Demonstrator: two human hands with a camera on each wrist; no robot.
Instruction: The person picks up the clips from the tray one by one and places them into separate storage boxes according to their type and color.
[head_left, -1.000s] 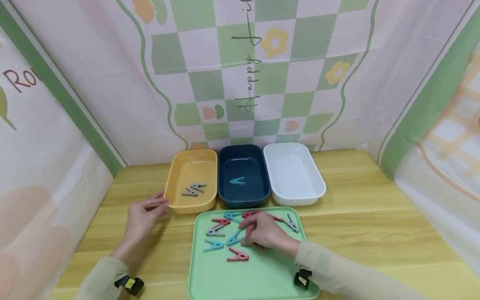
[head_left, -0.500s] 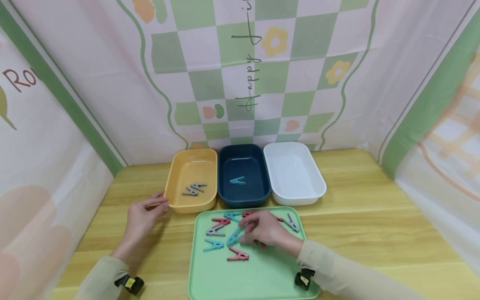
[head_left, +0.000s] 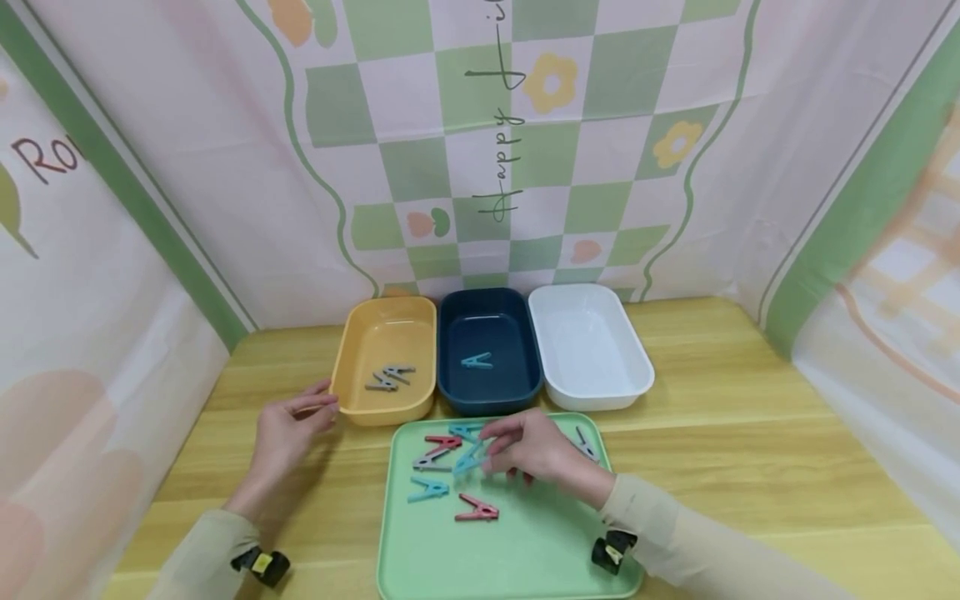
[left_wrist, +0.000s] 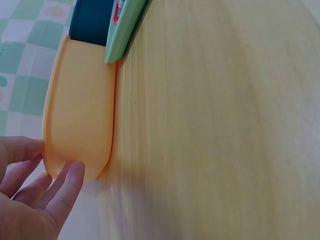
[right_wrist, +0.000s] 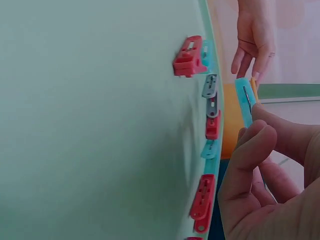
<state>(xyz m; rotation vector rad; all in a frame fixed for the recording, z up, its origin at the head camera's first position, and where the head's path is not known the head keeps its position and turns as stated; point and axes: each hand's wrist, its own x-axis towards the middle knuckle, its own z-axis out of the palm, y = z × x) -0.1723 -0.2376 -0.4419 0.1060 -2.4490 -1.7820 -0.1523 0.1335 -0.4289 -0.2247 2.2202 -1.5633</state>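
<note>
My right hand (head_left: 536, 450) pinches a light blue clothespin (right_wrist: 244, 97) between thumb and finger, held up off the green tray (head_left: 510, 550). Below and around it on the tray lie a pink-red clothespin (head_left: 477, 508), a blue clothespin (head_left: 428, 490), a grey clothespin (head_left: 432, 462) and others, some hidden behind the hand. At the yellow box's (head_left: 386, 408) near left corner, my left hand (head_left: 288, 429) touches the outer wall with its fingertips, fingers fairly straight. Two grey clothespins (head_left: 390, 377) lie inside that box.
A dark blue box (head_left: 489, 407) holding one blue clothespin (head_left: 477, 360) stands beside the yellow box. To its right stands a white box (head_left: 588, 342). The three boxes line up behind the tray on a wooden table (head_left: 735, 467), with a patterned cloth (head_left: 555, 158) behind.
The right hand has raised the blue clothespin off the tray and shifted slightly up and right. My left hand stays at the yellow box.
</note>
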